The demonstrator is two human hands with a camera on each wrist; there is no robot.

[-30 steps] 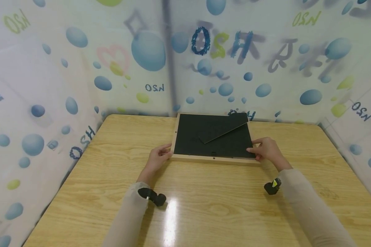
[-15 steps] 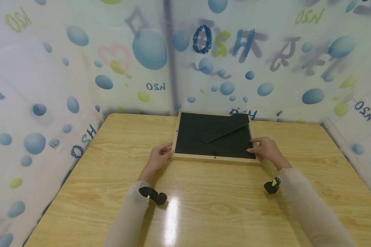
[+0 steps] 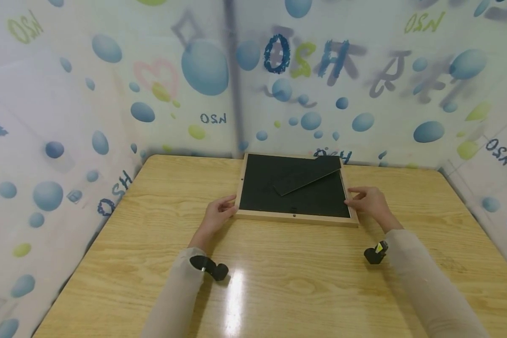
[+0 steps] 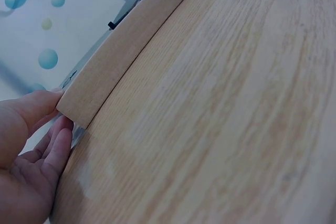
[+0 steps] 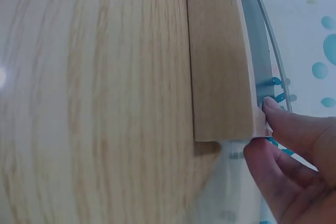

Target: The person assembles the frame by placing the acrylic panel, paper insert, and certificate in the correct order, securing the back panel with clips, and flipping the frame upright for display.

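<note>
A picture frame (image 3: 270, 216) with a light wood rim lies face down at the back of the table. Its black backing board (image 3: 257, 188) sits inside the rim, and a black stand leg (image 3: 310, 179) lies slantwise across it. My left hand (image 3: 214, 216) holds the frame's near left corner; the left wrist view has the thumb on the top edge and the fingers beside the corner. On the right side rail, my right hand (image 3: 371, 205) pinches the rim near its front corner. The right wrist view shows that thumb (image 5: 281, 119) on the inner edge.
The wooden table (image 3: 279, 281) reaches toward me, with a bright light reflection on it. A patterned curtain (image 3: 160, 94) of bubbles and letters hangs behind and on both sides. Black wrist cameras (image 3: 211, 270) sit on both sleeves.
My right thumb and fingers have drawn right, off the backing board and onto the rim. The board's near right corner, raised earlier, now lies down inside the rim. My left hand stays put.
</note>
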